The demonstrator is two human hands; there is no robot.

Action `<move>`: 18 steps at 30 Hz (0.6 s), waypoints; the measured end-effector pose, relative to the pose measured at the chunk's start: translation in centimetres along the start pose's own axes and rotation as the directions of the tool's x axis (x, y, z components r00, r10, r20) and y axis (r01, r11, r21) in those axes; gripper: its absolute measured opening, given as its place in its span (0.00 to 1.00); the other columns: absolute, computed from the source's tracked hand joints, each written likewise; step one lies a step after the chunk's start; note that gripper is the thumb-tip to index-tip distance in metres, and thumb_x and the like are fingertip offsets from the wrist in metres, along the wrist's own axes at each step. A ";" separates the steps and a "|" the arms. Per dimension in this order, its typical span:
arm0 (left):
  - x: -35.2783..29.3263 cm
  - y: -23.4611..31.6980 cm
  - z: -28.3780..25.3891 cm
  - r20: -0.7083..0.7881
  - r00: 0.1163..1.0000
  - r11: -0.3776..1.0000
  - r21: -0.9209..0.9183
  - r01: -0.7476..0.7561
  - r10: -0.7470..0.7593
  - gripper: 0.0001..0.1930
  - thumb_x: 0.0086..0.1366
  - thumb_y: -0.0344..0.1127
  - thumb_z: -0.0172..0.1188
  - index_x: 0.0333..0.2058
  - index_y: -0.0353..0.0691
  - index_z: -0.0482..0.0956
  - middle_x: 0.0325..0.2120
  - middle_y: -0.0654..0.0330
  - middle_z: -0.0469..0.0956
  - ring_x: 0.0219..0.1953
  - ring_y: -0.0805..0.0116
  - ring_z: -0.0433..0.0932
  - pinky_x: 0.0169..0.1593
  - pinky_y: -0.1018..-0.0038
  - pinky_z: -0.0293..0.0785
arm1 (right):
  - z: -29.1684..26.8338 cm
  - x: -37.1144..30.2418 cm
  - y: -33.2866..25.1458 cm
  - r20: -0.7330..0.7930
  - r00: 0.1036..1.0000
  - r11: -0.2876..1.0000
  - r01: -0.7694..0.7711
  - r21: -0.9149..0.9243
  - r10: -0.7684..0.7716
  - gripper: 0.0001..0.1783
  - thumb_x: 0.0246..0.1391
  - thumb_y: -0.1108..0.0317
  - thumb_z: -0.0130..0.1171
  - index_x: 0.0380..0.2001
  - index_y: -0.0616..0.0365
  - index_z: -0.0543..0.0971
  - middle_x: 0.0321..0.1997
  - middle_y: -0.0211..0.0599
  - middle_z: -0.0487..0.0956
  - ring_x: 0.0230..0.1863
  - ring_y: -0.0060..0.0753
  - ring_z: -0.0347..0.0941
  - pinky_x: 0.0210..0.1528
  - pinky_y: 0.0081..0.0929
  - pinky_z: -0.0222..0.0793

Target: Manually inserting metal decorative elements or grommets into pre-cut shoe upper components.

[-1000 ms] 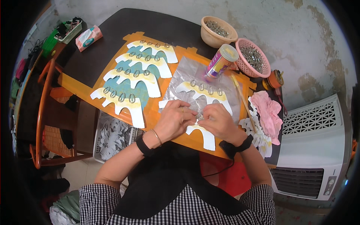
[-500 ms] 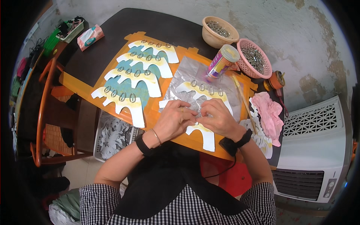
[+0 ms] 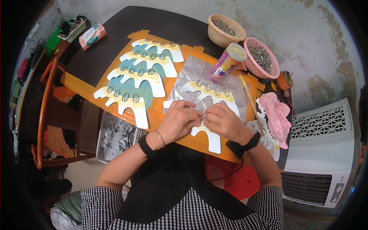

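While both hands pinch a metal ring [image 3: 202, 114] onto the scalloped card cutout [image 3: 209, 96] | left hand [image 3: 177, 120], right hand [image 3: 222, 122]: fingers clamped on ring | next likely: press ring firmly down.

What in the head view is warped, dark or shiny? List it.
Head view: fisheye bends the orange board's edges and the white cooler, and a black vignette rings the frame; soft even light, faint shadows; the clear plastic sheet shows glare; the left hand and right hand look sharp.
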State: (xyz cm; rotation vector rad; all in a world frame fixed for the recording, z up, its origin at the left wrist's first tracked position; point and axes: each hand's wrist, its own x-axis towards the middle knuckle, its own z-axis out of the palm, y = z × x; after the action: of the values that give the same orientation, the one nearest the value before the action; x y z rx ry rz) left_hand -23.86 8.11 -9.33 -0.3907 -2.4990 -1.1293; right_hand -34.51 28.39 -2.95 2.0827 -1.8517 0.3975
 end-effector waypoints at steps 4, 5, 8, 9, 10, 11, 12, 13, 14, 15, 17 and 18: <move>0.1 0.3 0.0 -0.027 1.000 1.000 -0.010 -0.010 0.009 0.04 0.57 0.33 0.72 0.31 0.45 0.88 0.41 0.69 0.87 0.55 0.59 0.76 0.59 0.61 0.68 | -0.2 0.2 0.1 0.021 0.999 0.999 0.032 -0.032 -0.031 0.05 0.43 0.72 0.62 0.27 0.57 0.77 0.36 0.31 0.73 0.49 0.33 0.75 0.56 0.33 0.72; 0.1 0.4 -0.1 -0.025 1.000 1.000 -0.011 -0.010 0.010 0.04 0.57 0.33 0.72 0.31 0.45 0.88 0.41 0.69 0.87 0.55 0.59 0.76 0.59 0.61 0.68 | -0.2 0.3 0.1 0.029 0.999 0.998 0.046 -0.041 -0.045 0.05 0.43 0.72 0.62 0.27 0.57 0.77 0.36 0.30 0.72 0.48 0.32 0.75 0.55 0.32 0.72; 0.2 0.5 -0.3 -0.017 1.000 1.000 0.012 -0.020 0.020 0.04 0.57 0.33 0.72 0.32 0.45 0.88 0.42 0.69 0.87 0.55 0.59 0.76 0.59 0.61 0.68 | -0.3 0.4 0.3 0.054 0.996 0.996 0.073 -0.051 -0.070 0.05 0.43 0.72 0.62 0.27 0.57 0.77 0.36 0.31 0.73 0.48 0.33 0.75 0.55 0.31 0.72; 0.2 0.6 -0.3 -0.011 1.000 1.000 0.019 -0.021 0.021 0.04 0.57 0.33 0.72 0.33 0.46 0.88 0.42 0.69 0.87 0.55 0.58 0.76 0.59 0.61 0.68 | -0.3 0.3 0.3 0.074 0.994 0.995 0.088 -0.051 -0.085 0.05 0.44 0.72 0.62 0.27 0.58 0.77 0.37 0.31 0.74 0.47 0.33 0.75 0.54 0.31 0.72; 0.2 0.6 -0.4 -0.006 1.000 0.999 0.028 -0.019 0.020 0.05 0.58 0.33 0.71 0.33 0.46 0.88 0.42 0.69 0.87 0.56 0.58 0.76 0.59 0.61 0.68 | -0.3 0.4 0.3 0.071 0.994 0.995 0.088 -0.051 -0.084 0.05 0.44 0.72 0.62 0.27 0.58 0.77 0.37 0.31 0.74 0.47 0.33 0.75 0.54 0.31 0.72; 0.2 0.7 -0.5 -0.004 1.000 0.999 0.030 -0.019 0.020 0.05 0.58 0.33 0.71 0.33 0.46 0.88 0.42 0.69 0.87 0.56 0.58 0.76 0.59 0.61 0.68 | -0.4 0.5 0.2 0.090 0.993 0.995 0.082 -0.050 -0.077 0.06 0.44 0.72 0.62 0.28 0.58 0.78 0.39 0.31 0.75 0.47 0.33 0.74 0.54 0.31 0.72; 0.2 0.8 -0.6 -0.003 1.000 0.999 0.032 -0.010 0.011 0.05 0.58 0.34 0.71 0.33 0.46 0.88 0.43 0.69 0.87 0.56 0.58 0.76 0.59 0.60 0.68 | -0.4 0.5 0.1 0.110 0.992 0.996 0.075 -0.050 -0.070 0.07 0.44 0.72 0.62 0.30 0.59 0.78 0.40 0.32 0.75 0.48 0.34 0.74 0.54 0.31 0.72; 0.3 0.9 -0.6 -0.003 1.000 0.999 0.034 -0.004 0.004 0.04 0.58 0.34 0.71 0.33 0.46 0.88 0.43 0.69 0.87 0.56 0.58 0.75 0.59 0.60 0.68 | -0.5 0.3 0.0 0.108 0.992 0.996 0.075 -0.052 -0.069 0.07 0.44 0.72 0.62 0.30 0.59 0.78 0.40 0.32 0.75 0.48 0.34 0.74 0.54 0.31 0.72; 0.3 0.9 -0.7 -0.002 1.000 0.999 0.036 -0.006 0.006 0.04 0.58 0.34 0.71 0.33 0.46 0.88 0.43 0.69 0.87 0.56 0.58 0.75 0.59 0.60 0.68 | -0.5 0.0 -0.1 0.142 0.989 0.997 0.056 -0.055 -0.048 0.09 0.44 0.72 0.63 0.32 0.59 0.79 0.41 0.32 0.75 0.50 0.34 0.74 0.56 0.33 0.72; 0.3 0.9 -0.7 0.011 1.000 0.999 0.045 -0.012 0.012 0.06 0.58 0.34 0.72 0.34 0.46 0.88 0.44 0.66 0.85 0.57 0.57 0.75 0.60 0.60 0.68 | -0.6 -0.3 -0.1 0.175 0.984 0.998 0.037 -0.059 -0.026 0.11 0.43 0.71 0.64 0.34 0.59 0.80 0.42 0.31 0.76 0.53 0.33 0.74 0.58 0.36 0.71; 0.3 0.6 -0.6 0.026 0.999 0.998 0.057 -0.021 0.020 0.07 0.58 0.35 0.73 0.36 0.47 0.89 0.44 0.64 0.84 0.57 0.56 0.75 0.60 0.59 0.68 | -0.4 -0.8 -0.2 0.143 0.990 1.000 0.013 -0.028 -0.009 0.12 0.45 0.72 0.63 0.35 0.60 0.79 0.43 0.32 0.76 0.50 0.35 0.74 0.56 0.33 0.72; 0.2 0.3 -0.3 0.027 0.999 0.998 0.061 -0.033 0.031 0.07 0.58 0.35 0.73 0.36 0.48 0.89 0.45 0.66 0.85 0.57 0.57 0.75 0.60 0.59 0.68 | -0.4 -1.0 -0.3 0.114 0.993 1.000 -0.008 0.005 0.007 0.12 0.46 0.73 0.63 0.36 0.62 0.78 0.44 0.34 0.76 0.47 0.37 0.74 0.54 0.31 0.73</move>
State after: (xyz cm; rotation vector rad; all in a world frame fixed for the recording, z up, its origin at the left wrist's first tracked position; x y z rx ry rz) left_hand -23.86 8.09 -8.81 -0.4292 -2.5342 -1.0384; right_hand -34.35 29.47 -3.00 2.1435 -1.9241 0.2913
